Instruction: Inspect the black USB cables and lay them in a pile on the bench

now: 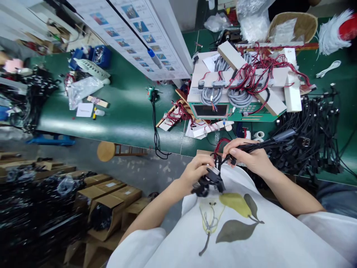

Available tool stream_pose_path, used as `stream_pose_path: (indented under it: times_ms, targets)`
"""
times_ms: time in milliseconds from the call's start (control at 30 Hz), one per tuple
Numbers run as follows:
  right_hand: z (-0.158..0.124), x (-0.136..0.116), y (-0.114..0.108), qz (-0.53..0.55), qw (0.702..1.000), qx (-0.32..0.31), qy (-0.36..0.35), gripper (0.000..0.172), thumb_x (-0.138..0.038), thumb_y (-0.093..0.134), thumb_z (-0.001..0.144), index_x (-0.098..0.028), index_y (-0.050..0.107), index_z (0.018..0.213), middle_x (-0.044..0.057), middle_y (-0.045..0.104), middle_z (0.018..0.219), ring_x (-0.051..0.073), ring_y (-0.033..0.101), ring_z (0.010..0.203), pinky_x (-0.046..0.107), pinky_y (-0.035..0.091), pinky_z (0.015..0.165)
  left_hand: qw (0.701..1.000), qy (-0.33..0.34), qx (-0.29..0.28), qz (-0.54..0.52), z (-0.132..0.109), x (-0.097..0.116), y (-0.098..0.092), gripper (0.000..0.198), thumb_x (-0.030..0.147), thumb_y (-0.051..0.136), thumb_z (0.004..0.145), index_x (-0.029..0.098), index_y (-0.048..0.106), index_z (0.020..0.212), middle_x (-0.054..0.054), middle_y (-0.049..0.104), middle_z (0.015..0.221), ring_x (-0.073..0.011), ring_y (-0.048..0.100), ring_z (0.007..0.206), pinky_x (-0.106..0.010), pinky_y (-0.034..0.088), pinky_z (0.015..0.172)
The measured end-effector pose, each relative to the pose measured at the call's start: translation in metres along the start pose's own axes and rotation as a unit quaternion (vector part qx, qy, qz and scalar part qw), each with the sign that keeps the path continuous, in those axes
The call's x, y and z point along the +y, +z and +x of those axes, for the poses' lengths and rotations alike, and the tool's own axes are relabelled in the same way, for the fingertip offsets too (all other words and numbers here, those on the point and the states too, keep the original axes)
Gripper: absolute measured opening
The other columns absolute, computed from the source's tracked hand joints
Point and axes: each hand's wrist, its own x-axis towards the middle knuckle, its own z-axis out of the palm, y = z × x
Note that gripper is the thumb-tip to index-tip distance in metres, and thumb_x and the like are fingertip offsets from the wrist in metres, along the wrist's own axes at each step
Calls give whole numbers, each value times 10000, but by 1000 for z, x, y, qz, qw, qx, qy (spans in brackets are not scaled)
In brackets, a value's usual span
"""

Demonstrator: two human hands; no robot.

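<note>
Close to my chest, my left hand is closed around a cluster of black cable connectors; their exact type is hard to make out. My right hand pinches a bundle of black cables, which stretches out to the right toward a pile on the bench. Between both hands the black leads bend and join the cluster. Red and black wires lie just beyond my fingers at the bench edge.
A test instrument stands ahead, with grey cables and red wires on it. To the right spreads a large heap of black cables. A glue gun lies on the green bench. Cardboard boxes and a wooden stool stand at left.
</note>
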Motion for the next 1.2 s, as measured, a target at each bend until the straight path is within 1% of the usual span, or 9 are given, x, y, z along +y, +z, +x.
stream_pose_path:
  times_ms: [100, 167, 233, 300, 400, 500, 633, 833, 1200]
  targets:
    - [-1, 0, 0, 1, 1000, -14, 11, 101, -255, 653, 944, -211, 737, 908, 22, 711, 863, 113, 652, 616, 213, 552, 530, 958, -131, 140, -215, -1, 6, 18, 85, 174, 639, 889, 209, 563, 874, -26, 580, 1031, -158, 604, 998, -323, 514, 934]
    - [-3, 2, 2, 5, 1000, -23, 13, 104, -250, 647, 947, -209, 737, 913, 22, 707, 868, 111, 653, 628, 210, 554, 538, 871, -223, 213, -383, 2, 9, 30, 187, 204, 714, 845, 211, 528, 863, -10, 552, 1095, -159, 595, 1067, -342, 510, 973]
    - [-4, 4, 4, 7, 999, -27, 17, 111, -251, 639, 953, -203, 731, 913, 20, 700, 850, 114, 657, 638, 208, 555, 536, 801, -286, 200, -486, 2, 9, 37, 279, 302, 771, 812, 211, 515, 877, -21, 561, 1159, -184, 612, 1082, -357, 526, 944]
    - [-4, 7, 6, 6, 999, -26, 27, 117, -253, 633, 957, -196, 722, 908, 17, 698, 830, 113, 660, 632, 206, 554, 533, 773, -323, 131, -530, 0, 8, 42, 365, 391, 809, 771, 208, 530, 918, -49, 611, 1136, -204, 654, 995, -359, 542, 878]
    - [-2, 8, 6, 12, 999, -26, 35, 119, -257, 624, 963, -194, 708, 907, 11, 700, 814, 104, 652, 592, 203, 547, 517, 778, -348, 51, -521, -3, 7, 44, 453, 449, 808, 764, 186, 576, 1051, -64, 670, 969, -166, 658, 762, -314, 539, 747]
    - [-1, 7, 5, -27, 1000, -11, 11, 127, -264, 606, 972, -206, 708, 922, 14, 684, 836, 103, 641, 601, 204, 544, 507, 784, -366, 84, -495, 0, 13, 46, 454, 461, 747, 827, 152, 600, 1126, -33, 652, 803, -108, 577, 597, -239, 487, 595]
    - [-5, 8, 3, -153, 982, 48, -96, 105, -235, 611, 960, -222, 715, 958, 32, 618, 925, 121, 635, 737, 208, 556, 554, 768, -375, 128, -503, 10, 26, 49, 413, 444, 716, 861, 124, 639, 1110, 13, 572, 650, -91, 539, 548, -209, 449, 550]
    - [-9, 11, 9, -51, 988, 82, -118, 26, -216, 609, 954, -227, 619, 932, -3, 544, 864, 109, 613, 601, 248, 550, 495, 750, -382, 164, -515, 12, 32, 50, 471, 413, 761, 826, 143, 635, 1191, 11, 602, 694, -93, 565, 553, -221, 482, 562]
    - [-1, 4, 14, -109, 976, 109, -155, 84, -241, 632, 938, -223, 596, 865, -4, 539, 802, 120, 569, 613, 245, 501, 483, 801, -377, 151, -440, 6, 35, 50, 466, 453, 707, 868, 147, 658, 1216, -64, 694, 829, -119, 621, 637, -245, 534, 622]
